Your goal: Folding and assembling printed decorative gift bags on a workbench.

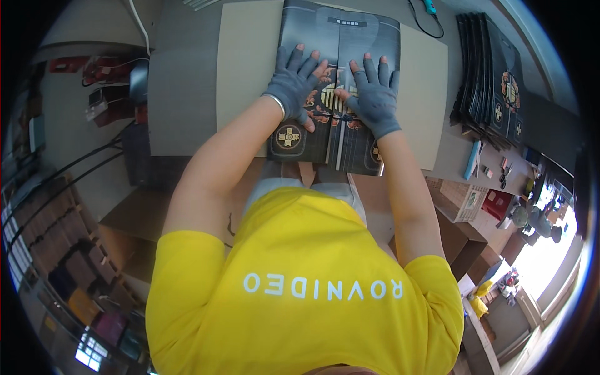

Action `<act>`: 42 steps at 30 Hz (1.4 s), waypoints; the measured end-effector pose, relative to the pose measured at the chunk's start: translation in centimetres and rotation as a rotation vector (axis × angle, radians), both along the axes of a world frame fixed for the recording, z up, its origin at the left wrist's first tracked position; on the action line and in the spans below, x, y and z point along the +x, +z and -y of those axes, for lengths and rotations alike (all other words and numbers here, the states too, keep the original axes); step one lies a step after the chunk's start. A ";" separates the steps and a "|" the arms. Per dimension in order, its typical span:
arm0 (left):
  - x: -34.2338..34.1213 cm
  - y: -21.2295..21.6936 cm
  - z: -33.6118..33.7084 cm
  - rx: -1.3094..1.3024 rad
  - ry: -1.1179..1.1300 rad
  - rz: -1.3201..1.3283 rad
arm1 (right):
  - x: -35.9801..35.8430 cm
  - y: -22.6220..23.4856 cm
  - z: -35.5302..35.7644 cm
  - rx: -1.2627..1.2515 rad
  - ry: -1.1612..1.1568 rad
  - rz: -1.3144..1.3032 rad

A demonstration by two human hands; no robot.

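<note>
A black printed sheet (365, 147), folded or layered, with a gold round emblem and red-orange patterns, lies in front of me. A seam or gap runs lengthwise down its middle. My left hand (292, 82), in a grey glove with bare fingertips, rests flat on the left half with its fingers spread. On the right half, my right hand (376, 99), gloved alike, lies flat too, its thumb pointing at the seam beside the emblem. Neither hand grips anything. Beneath the sheet is a pale cream board (425, 94); the sheet's near end reaches past the board's front edge.
At the right stands a stack of similar black printed pieces (487, 81). Nearer me on that side lie a light-blue tool (473, 160) and scissors (505, 174). A teal-ended cord (430, 7) sits at the far right. A whitish crate (462, 201) is below the table edge.
</note>
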State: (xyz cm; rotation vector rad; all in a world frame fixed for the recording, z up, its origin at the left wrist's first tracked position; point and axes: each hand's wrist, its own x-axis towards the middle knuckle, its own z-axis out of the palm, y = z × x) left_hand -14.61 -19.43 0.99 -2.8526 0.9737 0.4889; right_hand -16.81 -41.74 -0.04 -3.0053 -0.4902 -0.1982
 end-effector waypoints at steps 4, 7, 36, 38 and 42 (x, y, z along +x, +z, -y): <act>0.2 0.0 -0.1 0.039 -0.007 -0.008 | 0.4 -0.8 0.0 -0.074 -0.017 -0.031; 0.1 0.2 -0.1 0.049 -0.013 -0.019 | 0.5 0.0 -0.3 -0.091 -0.001 -0.047; -0.1 -0.4 0.1 0.117 -0.027 0.019 | 0.3 -3.4 -0.1 -0.085 0.059 0.014; -0.2 -0.1 0.3 0.141 -0.029 0.016 | 0.5 -3.6 0.0 -0.116 0.060 0.019; 0.0 0.0 0.5 0.187 -0.035 0.041 | 0.6 -3.7 0.0 -0.152 0.050 0.001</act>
